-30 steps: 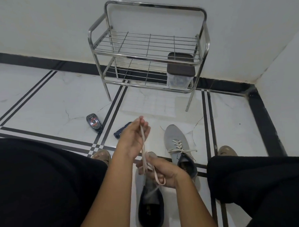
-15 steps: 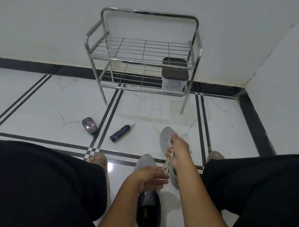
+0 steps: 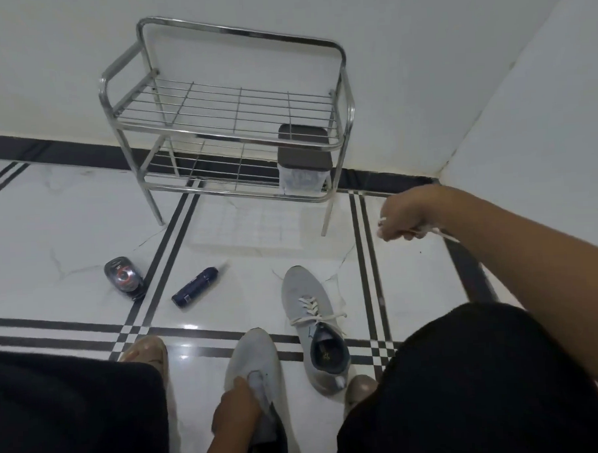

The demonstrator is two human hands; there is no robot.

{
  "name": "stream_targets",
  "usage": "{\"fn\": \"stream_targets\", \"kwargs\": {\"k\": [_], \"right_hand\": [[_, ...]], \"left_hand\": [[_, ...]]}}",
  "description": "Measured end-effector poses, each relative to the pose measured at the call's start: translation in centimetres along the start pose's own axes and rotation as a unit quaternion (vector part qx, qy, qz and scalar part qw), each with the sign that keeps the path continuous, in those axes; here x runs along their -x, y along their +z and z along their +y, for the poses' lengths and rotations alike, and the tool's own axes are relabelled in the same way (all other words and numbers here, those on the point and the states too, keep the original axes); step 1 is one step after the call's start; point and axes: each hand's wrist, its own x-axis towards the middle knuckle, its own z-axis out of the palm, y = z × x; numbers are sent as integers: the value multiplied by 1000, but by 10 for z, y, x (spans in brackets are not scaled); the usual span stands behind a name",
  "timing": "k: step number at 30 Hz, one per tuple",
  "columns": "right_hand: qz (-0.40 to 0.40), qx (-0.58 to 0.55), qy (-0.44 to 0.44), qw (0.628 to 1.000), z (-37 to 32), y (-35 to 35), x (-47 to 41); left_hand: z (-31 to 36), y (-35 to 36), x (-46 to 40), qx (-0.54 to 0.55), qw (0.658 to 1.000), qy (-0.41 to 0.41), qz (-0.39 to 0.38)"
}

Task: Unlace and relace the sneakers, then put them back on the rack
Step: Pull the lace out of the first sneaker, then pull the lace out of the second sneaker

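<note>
The person sits on the floor point(image 3: 67, 216) with both knees in black trousers framing the view. The left hand point(image 3: 238, 411) grips the tongue area of the near sneaker point(image 3: 253, 356), which lies between the legs with its toe pointing toward the rack point(image 3: 231, 119) and shows no lace across its front. The right hand point(image 3: 401, 218) is raised out to the right, fingers curled around a white lace point(image 3: 445, 235); a short end sticks out past the knuckles and a strand trails back beside the forearm, though blur makes it hard to tell how much lace is gathered inside the fist. The second sneaker point(image 3: 312, 325) lies just right of the first, still laced with a bow. The metal rack stands against the wall, with a dark-lidded container point(image 3: 303, 168) on its lower shelf. A dark blue bottle point(image 3: 195, 287) and a small black device point(image 3: 123, 276) lie on the tiles left of the sneakers.
</note>
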Motion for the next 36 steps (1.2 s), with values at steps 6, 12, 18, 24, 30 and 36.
{"fn": "stream_targets", "kwargs": {"k": [6, 12, 18, 24, 30, 36], "right_hand": [[112, -119, 50, 985, 88, 64, -48], [91, -144, 76, 983, 141, 171, -115], [125, -18, 81, 989, 134, 201, -146], [118, -285, -201, 930, 41, 212, -135], [143, -47, -242, 959, 15, 242, -147], [175, -169, -209, 947, 10, 253, -131]], "left_hand": [[20, -17, -13, -46, 990, 90, 94], [52, -30, -33, 54, 961, 156, 221], [105, 8, -29, 10, 943, 276, 184], [121, 31, -37, -40, 955, 259, 142], [108, 31, -41, -29, 947, 288, 138], [99, 31, -35, -57, 941, 303, 141]]}}
